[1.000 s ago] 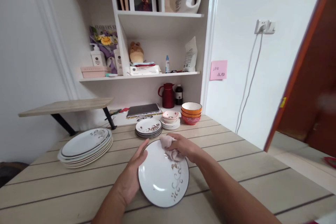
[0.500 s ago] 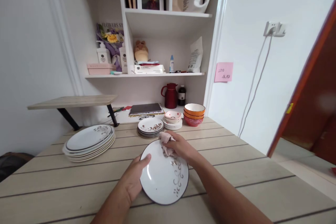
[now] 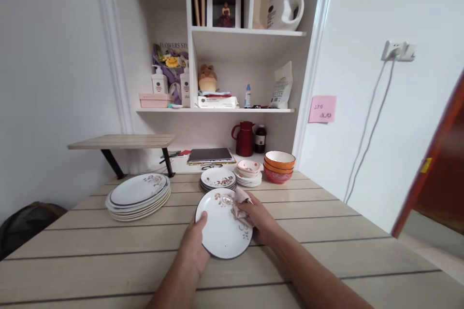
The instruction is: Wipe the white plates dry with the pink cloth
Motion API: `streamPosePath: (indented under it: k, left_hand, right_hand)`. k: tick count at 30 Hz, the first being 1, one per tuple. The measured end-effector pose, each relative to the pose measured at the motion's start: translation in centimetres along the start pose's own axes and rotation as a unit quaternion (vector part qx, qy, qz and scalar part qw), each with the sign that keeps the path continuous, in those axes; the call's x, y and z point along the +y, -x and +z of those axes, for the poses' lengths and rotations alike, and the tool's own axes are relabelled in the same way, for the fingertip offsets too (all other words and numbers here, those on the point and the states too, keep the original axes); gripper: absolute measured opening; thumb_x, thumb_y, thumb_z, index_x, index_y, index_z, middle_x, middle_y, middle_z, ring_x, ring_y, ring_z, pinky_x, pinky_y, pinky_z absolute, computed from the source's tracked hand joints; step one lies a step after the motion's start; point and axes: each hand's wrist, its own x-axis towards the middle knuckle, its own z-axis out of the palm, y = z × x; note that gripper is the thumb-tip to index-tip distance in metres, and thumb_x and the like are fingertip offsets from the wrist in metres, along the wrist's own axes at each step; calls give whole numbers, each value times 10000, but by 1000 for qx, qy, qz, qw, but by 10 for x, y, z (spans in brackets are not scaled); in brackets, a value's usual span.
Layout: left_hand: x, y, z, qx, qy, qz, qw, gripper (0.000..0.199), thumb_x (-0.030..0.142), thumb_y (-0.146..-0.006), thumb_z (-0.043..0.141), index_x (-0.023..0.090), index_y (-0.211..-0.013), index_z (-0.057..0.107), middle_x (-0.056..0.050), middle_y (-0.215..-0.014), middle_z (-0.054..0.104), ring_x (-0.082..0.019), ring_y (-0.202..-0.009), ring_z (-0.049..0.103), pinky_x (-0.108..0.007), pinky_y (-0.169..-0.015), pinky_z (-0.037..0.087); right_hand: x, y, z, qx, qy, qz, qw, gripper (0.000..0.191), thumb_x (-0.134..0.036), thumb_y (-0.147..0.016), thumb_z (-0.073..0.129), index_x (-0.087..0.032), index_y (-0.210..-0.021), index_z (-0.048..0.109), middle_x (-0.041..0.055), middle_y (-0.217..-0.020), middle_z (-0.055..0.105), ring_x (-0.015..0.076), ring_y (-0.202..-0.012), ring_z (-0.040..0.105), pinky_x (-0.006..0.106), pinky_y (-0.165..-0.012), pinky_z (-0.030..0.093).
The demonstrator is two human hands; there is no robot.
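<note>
A white dark-rimmed plate [image 3: 221,231] with a brown floral pattern is tilted up towards me over the table. My left hand [image 3: 197,241] grips its left edge, thumb on the face and the other fingers hidden behind. Bunched in my right hand [image 3: 258,215] is a pale pink cloth [image 3: 242,205], pressed against the plate's upper right rim. Just beyond stands a stack of small dark-rimmed plates [image 3: 218,177]. To the left lies a stack of larger white plates [image 3: 139,195].
Small white plates carry a pink dish [image 3: 249,166] at the back, beside stacked orange and red bowls [image 3: 279,166]. Behind them are a red jug [image 3: 244,139], a dark bottle [image 3: 260,139] and a laptop [image 3: 210,154]. A raised wooden shelf [image 3: 121,142] overhangs the table's left rear.
The cloth has moved from the plate's top edge down its right side. The plate has turned, its pattern now reaching the top. The camera view has shifted left and up.
</note>
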Motion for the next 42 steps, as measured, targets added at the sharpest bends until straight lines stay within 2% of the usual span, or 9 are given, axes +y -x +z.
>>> streamPosePath:
  k: [8,13,17,20,23,25,31,36,42]
  left_hand:
    - [4,-4,-2,36,40,87,995,525,282,-830,601,164,-1327,481,-170,-1176,675,-272,-1014,670,-411,-879,528]
    - [4,2,3,20,13,100,995,527,258,-797,646,158,-1298,517,-165,-1114,704,-279,-981,681,-404,-872,532]
    - [11,13,10,-62,6,67,996,575,270,-777,669,194,-1322,502,-141,-1142,697,-280,-1002,672,-401,-889,520]
    - [16,22,15,-135,-28,16,990,582,278,-739,706,160,-1285,542,-161,-1123,700,-304,-994,670,-385,-848,527]
    - [19,29,15,-174,-82,-24,981,565,247,-723,722,163,-1258,563,-166,-1086,713,-312,-956,682,-369,-786,530]
    - [21,32,14,-185,-106,-48,976,548,242,-728,720,179,-1252,572,-158,-1062,722,-302,-924,693,-365,-777,526]
    - [22,34,9,-171,-171,-67,968,397,316,-731,717,101,-1063,676,-178,-914,747,-277,-778,711,-352,-724,524]
    - [18,31,7,-128,-241,-32,962,349,376,-715,724,82,-899,683,-180,-835,747,-252,-673,694,-342,-650,522]
    - [7,27,6,-117,-202,-20,972,326,343,-730,710,74,-909,670,-154,-775,749,-225,-636,688,-325,-637,524]
  right_hand:
    - [19,6,32,53,-118,0,992,414,-238,-674,671,-205,-1070,551,38,-901,703,168,-745,663,268,-667,519]
    - [13,8,34,71,-164,18,984,432,-203,-658,657,-203,-1076,548,40,-870,703,158,-694,658,260,-634,518]
    - [-14,4,10,40,-120,10,992,496,-154,-599,689,-216,-1080,583,19,-842,701,148,-667,639,242,-603,489]
    - [-36,12,-8,-48,-1,0,999,516,-174,-591,717,-226,-1092,606,11,-864,698,163,-719,633,249,-628,470]
    - [-47,25,-10,-123,87,3,989,423,-157,-569,719,-205,-984,654,-4,-806,680,156,-699,599,231,-605,429]
    - [-48,33,-4,-150,111,-2,982,374,-139,-570,686,-205,-938,668,-16,-778,661,140,-672,570,216,-582,400]
    - [-50,38,6,-136,169,-10,976,392,-148,-608,595,-249,-979,670,-24,-771,634,124,-634,512,200,-523,326]
    - [-48,34,1,-127,202,-19,971,417,-162,-614,615,-250,-1017,673,-14,-774,631,123,-613,492,203,-506,314]
    - [-45,26,-2,-117,206,11,972,517,-155,-582,661,-248,-1090,650,-7,-832,650,135,-664,528,215,-554,359]
